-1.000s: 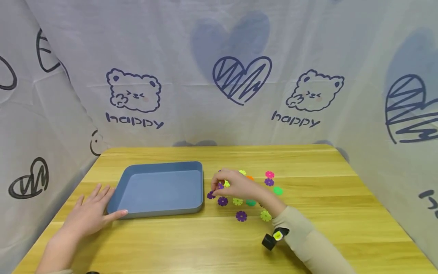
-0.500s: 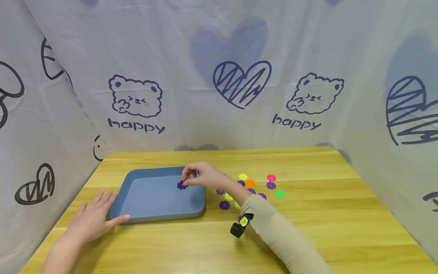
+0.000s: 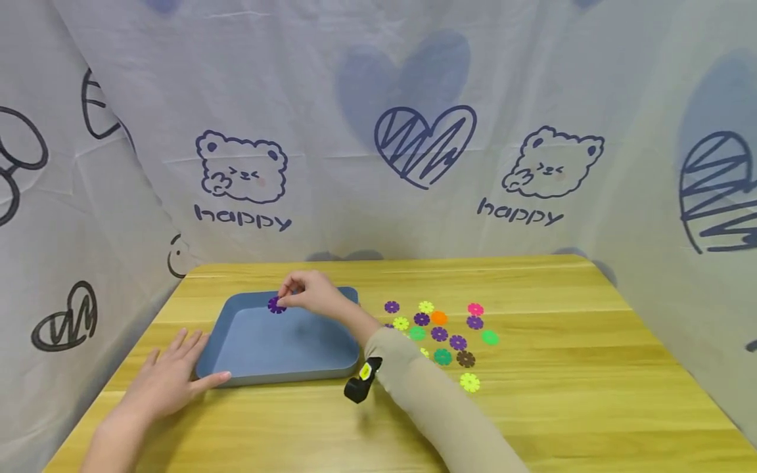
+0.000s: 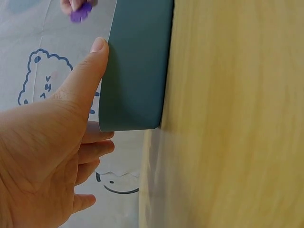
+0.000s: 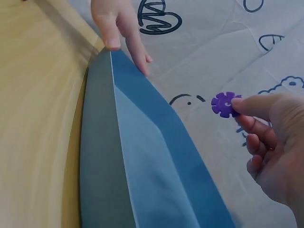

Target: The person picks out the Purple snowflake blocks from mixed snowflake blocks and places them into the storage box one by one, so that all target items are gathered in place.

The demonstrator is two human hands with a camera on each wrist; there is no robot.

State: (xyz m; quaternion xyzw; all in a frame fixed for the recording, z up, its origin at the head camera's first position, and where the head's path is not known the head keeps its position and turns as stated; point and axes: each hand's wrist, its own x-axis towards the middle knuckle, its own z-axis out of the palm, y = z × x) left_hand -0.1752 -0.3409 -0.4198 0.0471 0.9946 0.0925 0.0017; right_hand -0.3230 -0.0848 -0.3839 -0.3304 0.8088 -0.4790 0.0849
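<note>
Purple snowflake disc (image 3: 276, 305) held above blue tray (image 3: 266, 348)

The right hand (image 3: 313, 293) pinches it by its edge, raised near the tray's far wall; the left hand (image 3: 162, 382), fingers spread, touches the near-left corner. A light, steady pinch, clear of the rim, should suit so flat a piece. Loose multicoloured discs (image 3: 439, 334) lie outside the tray, on the wooden table (image 3: 562, 394).

Head view: sleeve (image 3: 432, 394) partly hides a yellow disc (image 3: 424, 353). Left wrist view: top edge crops right hand (image 4: 73, 4); purple disc (image 4: 81, 13) is blurred.
</note>
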